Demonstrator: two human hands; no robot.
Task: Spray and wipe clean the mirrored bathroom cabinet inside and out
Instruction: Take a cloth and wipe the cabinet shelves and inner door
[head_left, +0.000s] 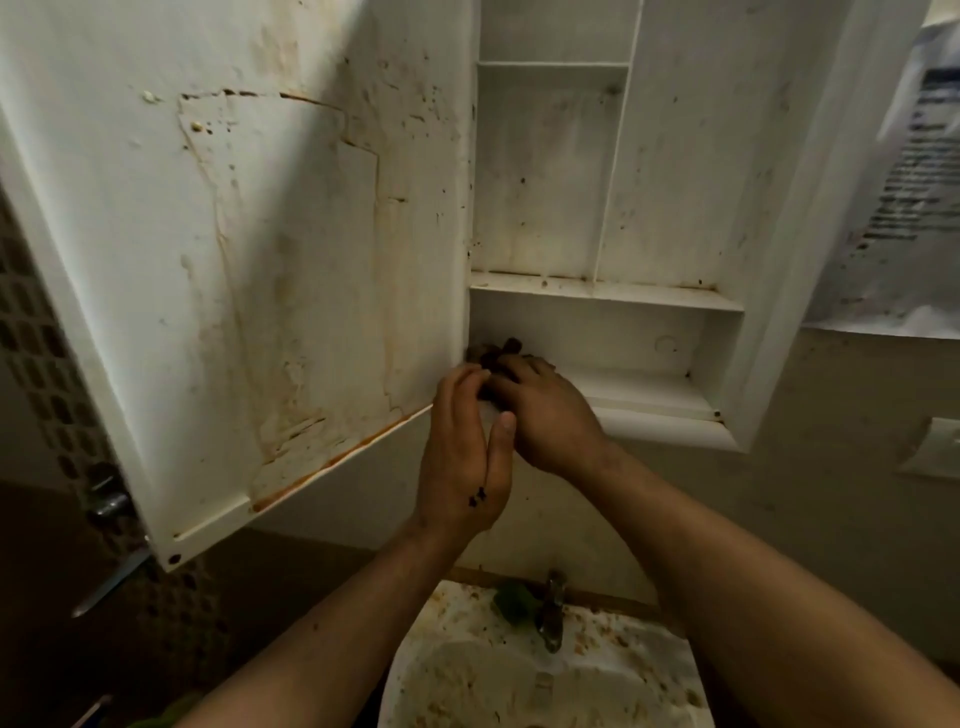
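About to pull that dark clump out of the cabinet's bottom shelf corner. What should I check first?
1. Is the cabinet door swung open, out of the way: ok.
2. Are the left hand and right hand both at the dark clump: ok.
3. Grip on the clump: cannot tell, fingertips hidden.
4. Is the sink below to catch droppings: ok, already soiled.
5. Cloth or spray bottle within view: not ok, neither visible.
6. Door's inner face clean: not ok, brown stains.

paper (904, 197) on the wall: print too blurred to read.
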